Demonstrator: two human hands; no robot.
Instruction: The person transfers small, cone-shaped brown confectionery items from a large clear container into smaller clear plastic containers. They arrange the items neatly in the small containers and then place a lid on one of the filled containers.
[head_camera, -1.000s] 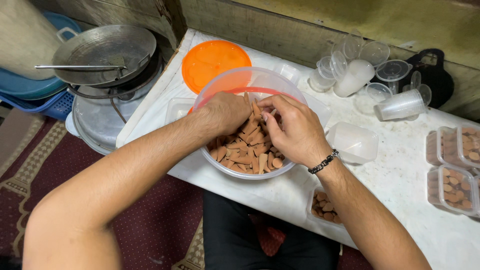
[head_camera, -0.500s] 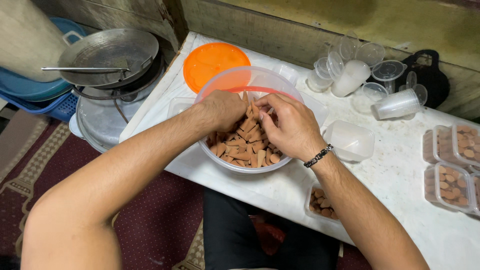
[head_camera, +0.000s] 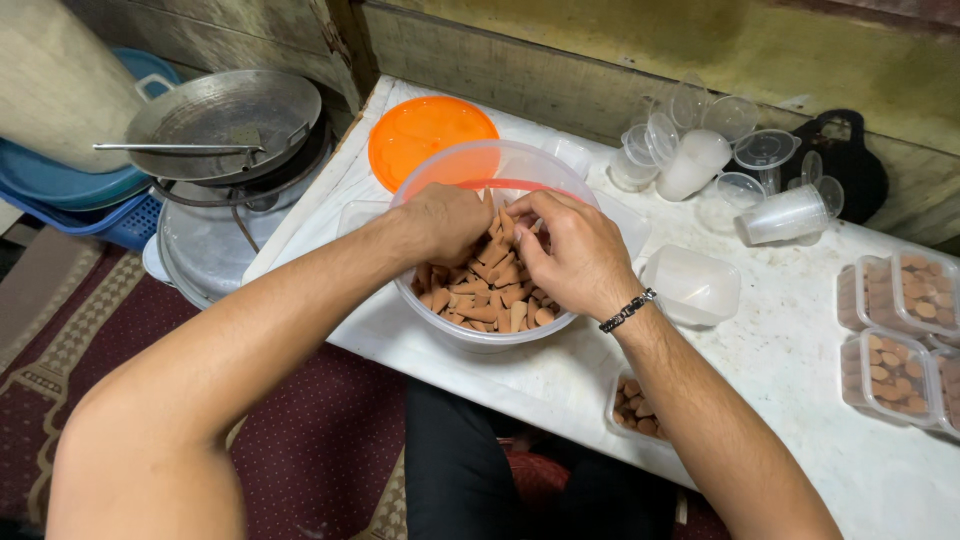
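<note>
- two bare forearms reach in from the bottom edge and meet over one bowl near the front edge of the white table (head_camera: 800, 360), which is the largest thing in view and runs from the upper middle down to the right.
- left of the table, on the floor side, a stack of metal pans (head_camera: 225, 120) sits on a round metal tray, with blue plastic tubs (head_camera: 70, 190) behind it and a dark red patterned carpet (head_camera: 300, 440) below.
- the clear plastic bowl (head_camera: 470, 335) stands on the table just in front of the person; it is about half full of small brown cone-shaped pieces (head_camera: 490, 295).
- an orange round lid (head_camera: 425, 135) lies flat on the table, just behind the bowl and partly hidden by its rim.
- the left hand (head_camera: 440, 222) is inside the bowl, fingers curled down into the pieces; whether it grips any cannot be told, since the fingertips are buried.
- the right hand (head_camera: 570, 255) is also in the bowl, touching the left, with thumb and fingers pinched close around a few upright pieces; a dark beaded bracelet (head_camera: 628, 310) sits on its wrist.
- an empty clear tub (head_camera: 692, 285) lies just right of the bowl, near the right wrist.
- a cluster of clear cups and small lids (head_camera: 720, 160) stands well behind it, some tipped on their sides.
- several small clear boxes filled with the same brown pieces (head_camera: 900, 330) line the right edge, and one more open box (head_camera: 635, 405) sits at the table's front edge under the right forearm.
</note>
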